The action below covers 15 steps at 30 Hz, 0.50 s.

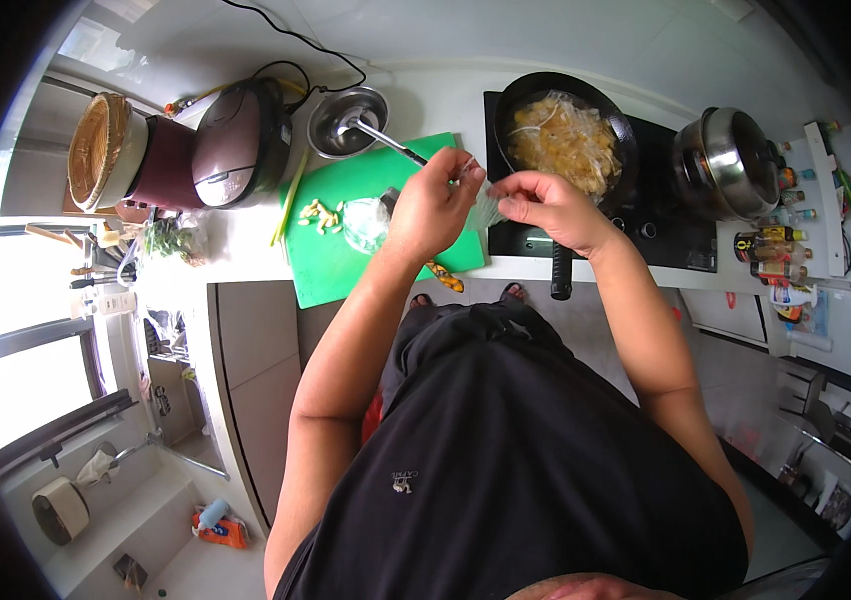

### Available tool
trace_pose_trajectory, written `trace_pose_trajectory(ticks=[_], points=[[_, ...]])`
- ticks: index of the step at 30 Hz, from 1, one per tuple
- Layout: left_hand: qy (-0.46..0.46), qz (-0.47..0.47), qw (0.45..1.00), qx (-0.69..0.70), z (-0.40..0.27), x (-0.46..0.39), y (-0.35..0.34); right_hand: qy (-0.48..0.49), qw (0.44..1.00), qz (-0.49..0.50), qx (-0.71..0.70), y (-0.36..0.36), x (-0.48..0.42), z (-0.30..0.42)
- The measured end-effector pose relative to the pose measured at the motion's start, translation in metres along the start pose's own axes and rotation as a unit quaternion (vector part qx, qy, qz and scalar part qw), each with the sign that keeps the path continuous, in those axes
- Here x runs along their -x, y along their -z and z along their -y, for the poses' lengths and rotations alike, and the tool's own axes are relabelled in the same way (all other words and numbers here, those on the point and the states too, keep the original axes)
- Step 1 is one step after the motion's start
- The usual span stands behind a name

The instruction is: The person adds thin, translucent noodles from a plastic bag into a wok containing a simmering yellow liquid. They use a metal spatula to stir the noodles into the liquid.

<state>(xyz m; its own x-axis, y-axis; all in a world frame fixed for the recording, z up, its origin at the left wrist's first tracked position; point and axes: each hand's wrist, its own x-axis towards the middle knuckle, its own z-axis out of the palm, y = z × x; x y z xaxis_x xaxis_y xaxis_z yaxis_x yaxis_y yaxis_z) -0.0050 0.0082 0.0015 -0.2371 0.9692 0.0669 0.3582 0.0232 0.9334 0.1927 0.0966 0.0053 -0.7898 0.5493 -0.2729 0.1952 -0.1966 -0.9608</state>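
Observation:
My left hand and my right hand hold a piece of clear plastic film between them, over the right edge of the green cutting board. Garlic cloves and a bunched clear plastic bag lie on the board. A knife with a patterned handle shows partly below my left wrist. Behind my left hand, a metal ladle slants out of a steel bowl. Right of the hands, a black wok on the cooktop holds yellowish food with pale strands.
A rice cooker and a wicker basket stand at the left, near a bag of greens. A steel pot sits on the cooktop's right side, beside several bottles. The wok's handle projects over the counter's front edge.

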Motion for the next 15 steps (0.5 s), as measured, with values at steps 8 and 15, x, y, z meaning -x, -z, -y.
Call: trace_pose_trajectory(ticks=[8,15], points=[[0.008,-0.051,0.998,-0.036,0.009,-0.007,-0.009,0.243,0.889,-0.225,0.316,-0.036,0.011,0.006],[0.131,-0.206,0.954,0.172,0.075,-0.018,0.014,0.319,0.852,-0.403,0.106,0.012,0.031,-0.016]])
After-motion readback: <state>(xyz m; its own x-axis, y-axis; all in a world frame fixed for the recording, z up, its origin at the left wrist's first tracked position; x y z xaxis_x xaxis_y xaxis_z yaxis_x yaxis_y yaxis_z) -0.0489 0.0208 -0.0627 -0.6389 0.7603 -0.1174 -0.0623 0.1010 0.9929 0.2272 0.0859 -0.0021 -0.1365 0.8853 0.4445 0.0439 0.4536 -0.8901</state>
